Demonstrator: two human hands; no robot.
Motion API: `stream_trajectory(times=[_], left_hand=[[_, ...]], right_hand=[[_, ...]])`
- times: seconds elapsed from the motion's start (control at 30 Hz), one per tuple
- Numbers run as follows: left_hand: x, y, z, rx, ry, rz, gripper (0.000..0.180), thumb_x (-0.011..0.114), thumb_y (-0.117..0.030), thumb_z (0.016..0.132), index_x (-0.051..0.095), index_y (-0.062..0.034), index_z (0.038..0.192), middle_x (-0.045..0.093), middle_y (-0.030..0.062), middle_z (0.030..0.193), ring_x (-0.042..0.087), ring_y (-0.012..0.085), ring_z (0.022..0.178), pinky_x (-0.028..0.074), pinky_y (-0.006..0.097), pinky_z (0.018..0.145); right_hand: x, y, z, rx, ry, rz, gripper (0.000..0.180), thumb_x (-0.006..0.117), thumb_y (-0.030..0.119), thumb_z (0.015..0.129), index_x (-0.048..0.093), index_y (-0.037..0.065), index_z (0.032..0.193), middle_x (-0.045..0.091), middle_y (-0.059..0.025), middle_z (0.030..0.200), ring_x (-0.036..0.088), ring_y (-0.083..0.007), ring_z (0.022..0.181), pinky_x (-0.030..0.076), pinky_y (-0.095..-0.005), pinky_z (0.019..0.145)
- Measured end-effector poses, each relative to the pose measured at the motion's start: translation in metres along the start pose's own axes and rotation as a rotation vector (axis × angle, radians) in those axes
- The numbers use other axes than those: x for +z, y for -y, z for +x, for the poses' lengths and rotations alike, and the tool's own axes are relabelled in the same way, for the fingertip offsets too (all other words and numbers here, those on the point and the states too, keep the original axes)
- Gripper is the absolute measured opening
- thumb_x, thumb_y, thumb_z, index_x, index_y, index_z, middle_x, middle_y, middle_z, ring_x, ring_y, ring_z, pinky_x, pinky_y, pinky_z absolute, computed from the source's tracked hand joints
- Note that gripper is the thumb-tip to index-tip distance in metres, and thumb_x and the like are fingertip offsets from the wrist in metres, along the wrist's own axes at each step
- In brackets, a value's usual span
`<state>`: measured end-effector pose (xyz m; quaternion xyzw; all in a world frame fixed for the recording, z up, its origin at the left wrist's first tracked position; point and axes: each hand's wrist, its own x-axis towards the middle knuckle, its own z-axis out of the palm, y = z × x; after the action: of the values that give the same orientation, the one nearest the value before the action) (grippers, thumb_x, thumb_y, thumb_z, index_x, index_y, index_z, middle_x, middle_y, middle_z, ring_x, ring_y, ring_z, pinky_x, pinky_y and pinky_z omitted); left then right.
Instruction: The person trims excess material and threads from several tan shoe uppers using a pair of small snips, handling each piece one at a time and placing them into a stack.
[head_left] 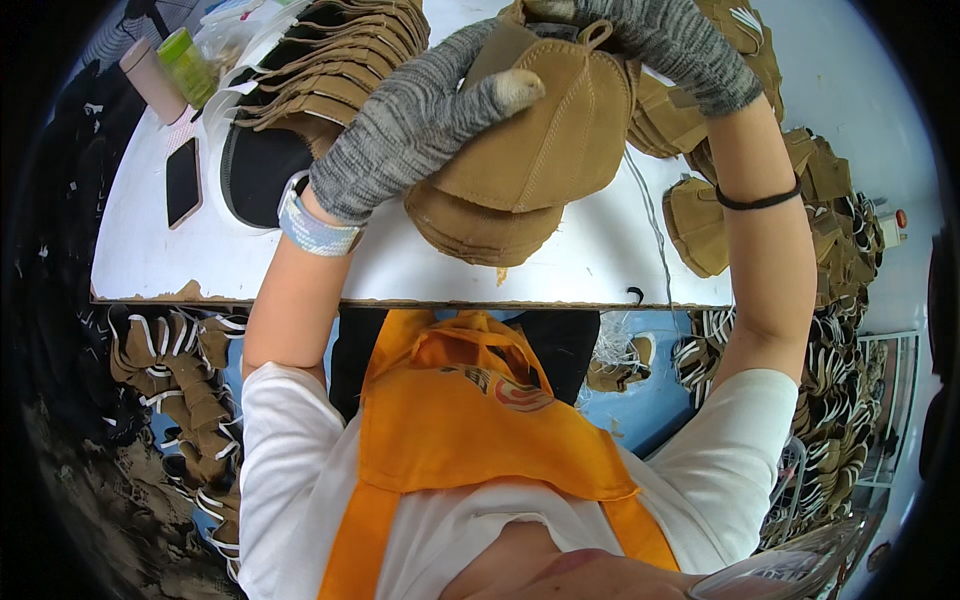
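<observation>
A brown suede shoe upper (550, 130), with a stitched centre seam and a small loop at its far end, is held between my gloved hands above the table. My left hand (415, 125), in a grey knitted glove, grips its left side; the thumb lies across the front and the other fingers are mostly hidden. At the far right edge of the upper, my right hand (675, 45), gloved alike, is closed on it, its fingertips partly cut off by the frame. Directly below hang or lie more brown uppers (485, 225), stacked closely.
On the white table (390, 270), a row of brown-and-black uppers (330, 75) stands at left, near a phone (184, 183), a pink bottle (152, 82) and a green one (187, 68). More brown pieces (697, 225) lie at right. Piles of uppers (180, 390) fill the floor.
</observation>
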<state>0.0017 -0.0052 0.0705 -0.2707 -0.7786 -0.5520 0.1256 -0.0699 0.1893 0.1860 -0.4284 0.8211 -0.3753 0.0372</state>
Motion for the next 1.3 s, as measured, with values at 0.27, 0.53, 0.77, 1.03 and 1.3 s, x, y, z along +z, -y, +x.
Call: stream_trajectory(times=[0.27, 0.53, 0.77, 1.03, 1.3], left_hand=[[0.005, -0.029, 0.003, -0.292, 0.144, -0.418, 0.068, 0.068, -0.041, 0.081, 0.045, 0.0045, 0.127, 0.057, 0.0127, 0.117, 0.051, 0.0202, 0.110, 0.039, 0.031, 0.097], [0.031, 0.037, -0.010, -0.054, 0.107, 0.112, 0.086, 0.066, -0.062, 0.072, 0.044, -0.0016, 0.129, 0.058, 0.0188, 0.115, 0.058, 0.0279, 0.107, 0.047, 0.036, 0.091], [0.029, 0.052, -0.021, -0.212, 0.165, -0.170, 0.087, 0.072, -0.056, 0.071, 0.043, 0.0009, 0.130, 0.055, 0.0149, 0.120, 0.053, 0.0238, 0.111, 0.042, 0.034, 0.096], [0.030, 0.040, -0.020, -0.246, 0.133, -0.340, 0.089, 0.076, -0.046, 0.070, 0.037, 0.0032, 0.134, 0.052, 0.0110, 0.123, 0.048, 0.0198, 0.113, 0.038, 0.032, 0.098], [0.040, 0.039, -0.031, -0.076, -0.110, -0.135, 0.084, 0.075, -0.040, 0.074, 0.037, 0.0038, 0.135, 0.050, 0.0162, 0.128, 0.050, 0.0243, 0.117, 0.040, 0.035, 0.099]], right_hand=[[0.023, -0.008, -0.006, 0.278, -0.030, 0.090, 0.028, 0.065, 0.026, 0.086, 0.065, 0.001, 0.100, 0.065, -0.0017, 0.084, 0.060, -0.0089, 0.077, 0.049, -0.0210, 0.070], [0.040, -0.036, -0.042, 0.274, -0.145, 0.259, 0.026, 0.060, 0.030, 0.089, 0.062, 0.004, 0.091, 0.060, -0.0004, 0.077, 0.055, -0.0076, 0.070, 0.045, -0.0219, 0.063], [0.078, -0.068, -0.043, 0.127, -0.337, -0.269, 0.036, 0.060, 0.022, 0.087, 0.057, 0.004, 0.118, 0.061, -0.0099, 0.110, 0.062, -0.0199, 0.090, 0.052, -0.0302, 0.076], [0.115, -0.116, -0.081, 0.224, -0.849, 1.108, 0.047, 0.054, 0.046, 0.090, 0.060, 0.002, 0.103, 0.058, -0.0018, 0.078, 0.055, -0.0104, 0.070, 0.046, -0.0234, 0.059], [0.171, -0.112, -0.124, 0.377, -1.037, 0.528, 0.040, 0.051, 0.040, 0.093, 0.063, 0.002, 0.099, 0.060, -0.0055, 0.080, 0.054, -0.0131, 0.071, 0.045, -0.0269, 0.067]])
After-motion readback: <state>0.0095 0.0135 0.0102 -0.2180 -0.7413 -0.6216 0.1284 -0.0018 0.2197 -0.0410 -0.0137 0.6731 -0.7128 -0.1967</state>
